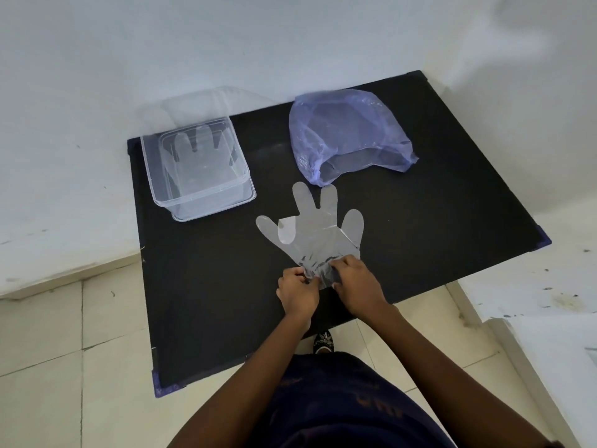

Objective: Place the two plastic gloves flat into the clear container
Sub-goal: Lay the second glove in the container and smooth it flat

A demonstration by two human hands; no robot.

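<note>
A clear rectangular container (151, 176) stands at the back left of the black table. One see-through plastic glove (193, 156) lies flat inside it, fingers pointing away from me. A second plastic glove (315, 227) lies spread on the table in front of me, fingers fanned out away from me, one finger folded over the palm. My left hand (297, 292) and my right hand (358, 289) both pinch its crumpled cuff near the table's front edge.
A crumpled blue-violet plastic bag (349, 137) lies at the back of the black table (200, 302), right of the container. A white wall rises behind and to the left. Tiled floor and my foot (324, 342) show below the table's front edge.
</note>
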